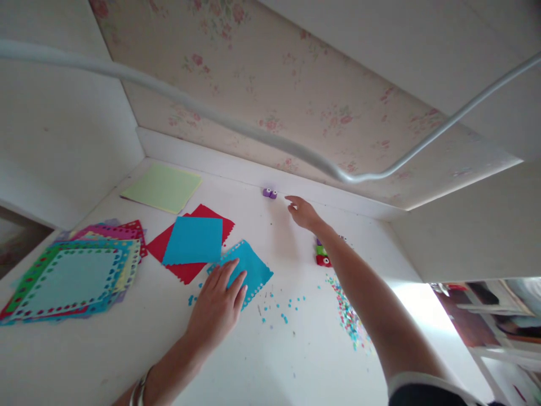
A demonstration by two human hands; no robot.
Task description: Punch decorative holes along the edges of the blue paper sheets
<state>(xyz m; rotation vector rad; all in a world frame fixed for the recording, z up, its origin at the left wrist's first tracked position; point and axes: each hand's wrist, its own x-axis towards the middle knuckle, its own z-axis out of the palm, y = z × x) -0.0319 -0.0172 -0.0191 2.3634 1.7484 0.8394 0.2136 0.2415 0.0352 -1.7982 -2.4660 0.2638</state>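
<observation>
My left hand [222, 299] lies with its fingers spread on a blue sheet of paper [251, 270] that has small shapes punched along its edges. Stretched toward the back of the table, my right hand [303, 213] is empty, its index finger and thumb apart. Just left of its fingertips, and not touched, stand two small purple paper punches [270, 193] with eye-like spots. More small punches, green and red [323, 258], sit beside my right forearm, which partly hides them.
Stacked papers with punched borders [84, 276] lie at the left. A plain blue sheet [193, 239] rests on red sheets [186, 273]. Pale green paper [160, 186] is at the back left. Coloured confetti [349, 316] lies at right, and a white cable [253, 132] hangs across the front.
</observation>
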